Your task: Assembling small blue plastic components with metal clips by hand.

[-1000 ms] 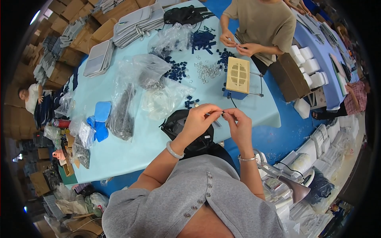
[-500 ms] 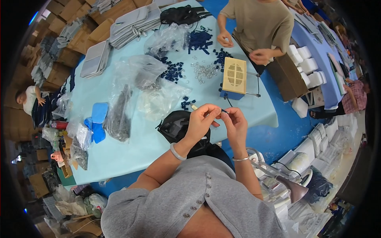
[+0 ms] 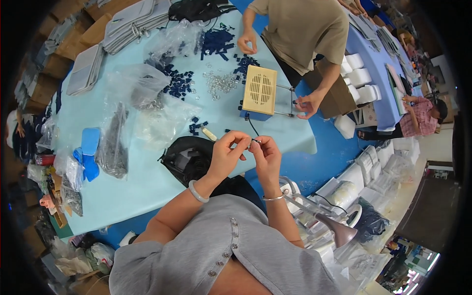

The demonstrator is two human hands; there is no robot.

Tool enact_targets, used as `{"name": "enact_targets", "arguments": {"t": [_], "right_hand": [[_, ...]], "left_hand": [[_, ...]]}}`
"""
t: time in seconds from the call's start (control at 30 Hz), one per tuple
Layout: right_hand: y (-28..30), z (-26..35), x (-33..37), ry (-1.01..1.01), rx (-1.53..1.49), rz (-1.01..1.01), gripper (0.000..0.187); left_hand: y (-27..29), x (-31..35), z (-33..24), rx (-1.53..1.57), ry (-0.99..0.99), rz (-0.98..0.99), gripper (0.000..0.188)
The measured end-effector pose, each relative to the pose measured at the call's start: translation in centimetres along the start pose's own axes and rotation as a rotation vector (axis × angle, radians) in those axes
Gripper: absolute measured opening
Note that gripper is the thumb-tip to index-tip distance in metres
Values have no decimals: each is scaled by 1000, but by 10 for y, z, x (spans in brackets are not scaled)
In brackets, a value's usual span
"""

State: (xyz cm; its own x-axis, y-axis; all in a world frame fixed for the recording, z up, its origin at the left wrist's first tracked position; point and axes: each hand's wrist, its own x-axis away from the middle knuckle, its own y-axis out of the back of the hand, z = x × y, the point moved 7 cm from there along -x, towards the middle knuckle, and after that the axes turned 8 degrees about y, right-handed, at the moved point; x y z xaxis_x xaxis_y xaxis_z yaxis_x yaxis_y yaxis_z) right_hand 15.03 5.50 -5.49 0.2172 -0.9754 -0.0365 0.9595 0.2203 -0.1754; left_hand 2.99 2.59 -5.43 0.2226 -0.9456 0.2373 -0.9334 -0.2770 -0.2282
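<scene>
Over the table's near edge, my left hand [image 3: 227, 156] and my right hand [image 3: 268, 158] meet, fingertips almost touching. Both are closed in a pinch on a small dark piece [image 3: 254, 141], mostly hidden by the fingers. Below and left of them lies a black mesh bag [image 3: 184, 160], slumped at the table edge. Just beyond my left hand are a short cream-coloured stick-like item [image 3: 209, 133] and a few small navy tabs [image 3: 195, 125].
A beige and blue box [image 3: 260, 91] with a grille and metal rods stands on the table [image 3: 162, 189]; a co-worker's hand [image 3: 309, 104] is at the rods. Navy strips [image 3: 216, 42], clear rings [image 3: 221, 83] and plastic bags [image 3: 118, 142] lie about. A lamp [image 3: 339, 230] stands right.
My view has shifted, so the table sits further left. The co-worker's hand has come down to the box's rods. My hands keep pinching the dark piece.
</scene>
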Motion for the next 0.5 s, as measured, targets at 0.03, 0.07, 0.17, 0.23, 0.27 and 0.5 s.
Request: {"name": "enact_targets", "arguments": {"t": [0.03, 0.07, 0.17, 0.23, 0.27, 0.5], "right_hand": [[4, -3, -1, 0, 19, -1, 10], [8, -5, -3, -6, 30, 2, 10], [19, -6, -9, 5, 143, 50, 9], [26, -8, -13, -35, 224, 77, 9], [31, -9, -15, -44, 231, 82, 9], [101, 1, -70, 64, 695, 1, 9]], "left_hand": [[-2, -2, 4, -11, 12, -4, 8], [-4, -2, 8, 0, 17, -6, 8], [-10, -4, 20, 7, 61, -23, 10], [-15, -7, 29, 29, 95, -15, 14], [-18, -8, 32, 37, 102, -20, 14], [-18, -7, 53, 124, 191, -13, 21]]}}
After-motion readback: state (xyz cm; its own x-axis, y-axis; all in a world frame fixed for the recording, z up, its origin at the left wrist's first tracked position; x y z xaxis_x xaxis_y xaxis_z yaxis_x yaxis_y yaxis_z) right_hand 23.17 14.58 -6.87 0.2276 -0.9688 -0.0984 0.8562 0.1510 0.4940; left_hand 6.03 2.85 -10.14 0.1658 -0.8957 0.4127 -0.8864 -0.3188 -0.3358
